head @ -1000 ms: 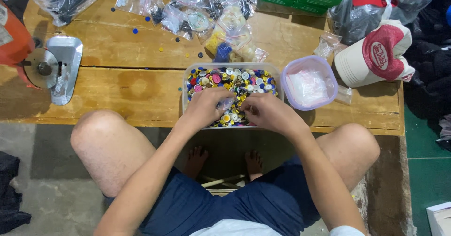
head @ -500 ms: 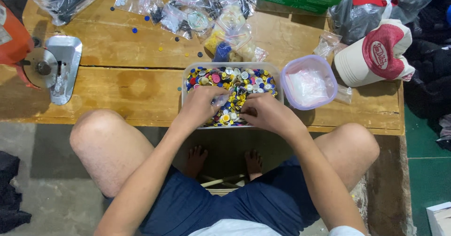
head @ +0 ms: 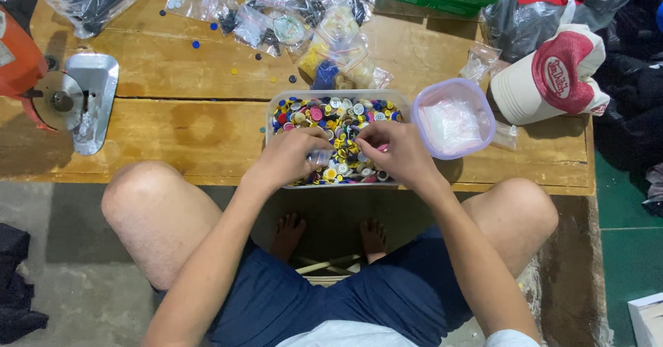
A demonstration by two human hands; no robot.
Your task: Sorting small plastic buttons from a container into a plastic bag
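While both hands work inside the button tub [head: 276, 105] at the table's [head: 173, 133] near edge, the left hand [head: 293, 155] pinches a small clear bag [head: 322, 156]; the right hand's [head: 395, 150] fingers close together on buttons [head: 331, 112]. A loose pinch could spill buttons over the edge.

the table [head: 173, 122] was worn, stained wood with a dull sheen. the tub [head: 271, 109] was clear plastic, heaped with glossy plastic buttons [head: 331, 112]. the small bags [head: 276, 15] were thin, crinkled, shiny plastic. the cap [head: 552, 78] was cloth with red mesh. the machine plate [head: 93, 98] was bare, smooth metal.
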